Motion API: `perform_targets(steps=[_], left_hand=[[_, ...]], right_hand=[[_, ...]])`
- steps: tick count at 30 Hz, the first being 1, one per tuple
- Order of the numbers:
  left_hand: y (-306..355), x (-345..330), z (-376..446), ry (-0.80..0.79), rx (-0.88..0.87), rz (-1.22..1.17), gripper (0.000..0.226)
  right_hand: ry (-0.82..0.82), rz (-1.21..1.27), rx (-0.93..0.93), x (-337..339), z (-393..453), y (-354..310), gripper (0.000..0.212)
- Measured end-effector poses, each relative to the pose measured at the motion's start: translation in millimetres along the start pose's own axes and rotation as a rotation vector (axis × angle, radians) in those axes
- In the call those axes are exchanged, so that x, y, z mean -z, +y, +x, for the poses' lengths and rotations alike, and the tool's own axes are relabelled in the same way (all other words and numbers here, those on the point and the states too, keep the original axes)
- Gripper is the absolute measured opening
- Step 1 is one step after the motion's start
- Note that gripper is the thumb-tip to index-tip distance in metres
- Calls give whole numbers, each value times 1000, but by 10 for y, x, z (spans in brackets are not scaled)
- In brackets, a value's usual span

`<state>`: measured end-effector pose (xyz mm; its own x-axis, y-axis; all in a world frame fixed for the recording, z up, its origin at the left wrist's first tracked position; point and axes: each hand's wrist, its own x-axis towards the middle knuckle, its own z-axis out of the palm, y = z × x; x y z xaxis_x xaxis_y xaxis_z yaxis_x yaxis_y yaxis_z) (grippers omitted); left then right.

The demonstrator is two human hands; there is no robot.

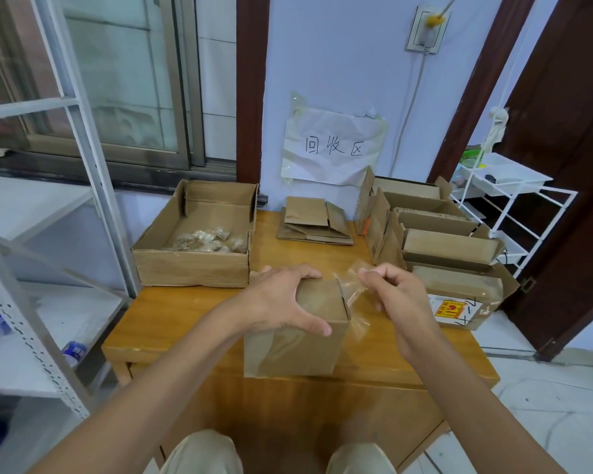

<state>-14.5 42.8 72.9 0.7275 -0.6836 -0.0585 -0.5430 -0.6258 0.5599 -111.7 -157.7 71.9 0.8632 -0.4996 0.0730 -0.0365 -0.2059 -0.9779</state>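
Peeling in hand: clamping small box (297, 347) at six o'clock on table (185, 316) with left hand (281, 302) curled over its top, steadying against pull; pinching clear tape (351, 289) in right hand (401, 302), drawing toward two o'clock.

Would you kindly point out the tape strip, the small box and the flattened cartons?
tape strip (353, 290): head view, peeled middle.
small box (305, 350): head view, front face.
flattened cartons (305, 211): head view, top sheet.
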Motion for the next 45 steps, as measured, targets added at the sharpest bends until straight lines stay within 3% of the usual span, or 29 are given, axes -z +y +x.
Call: perform_targets(steps=[8,11,14,17,20,22,24,26,29,31,33,35,39,42,45], left_hand=[[7,-56,20,35,31,-3,100],[37,-64,-19,64,18,19,97],[-13,-11,-42,83,14,-1,97],[-41,234,-24,79,26,-86,98],[-20,582,-24,74,-6,-238,78],[41,739,-64,-23,-64,-330,58],[136,804,-65,-115,-92,-290,45],[196,853,-27,-70,-85,-182,47],[224,910,-55,267,-151,254,67],[296,705,-250,445,-340,523,76],[387,298,-488,444,-484,719,92],[373,-74,-593,355,-520,872,109],[304,-227,-602,460,-478,891,125],[374,-182,-630,584,-578,879,107],[390,-38,-602,594,-532,722,102]], right_hand=[[201,415,-257,24,-226,172,13],[167,543,-363,-79,-327,288,31],[-70,424,-210,-157,-517,326,61],[-232,80,60,-100,-605,324,94],[-368,-197,181,0,-572,301,109],[-448,-172,168,40,-569,265,111],[-469,-52,121,57,-581,221,110],[-411,9,42,70,-617,171,105],[-286,62,-96,117,-676,117,92],[-199,113,-162,160,-693,91,81],[-140,150,-211,192,-674,81,73],[-153,205,-281,199,-660,70,66],[-223,245,-368,237,-672,95,71],[-241,252,-360,315,-659,30,67],[-164,32,-319,413,-678,-87,68]])
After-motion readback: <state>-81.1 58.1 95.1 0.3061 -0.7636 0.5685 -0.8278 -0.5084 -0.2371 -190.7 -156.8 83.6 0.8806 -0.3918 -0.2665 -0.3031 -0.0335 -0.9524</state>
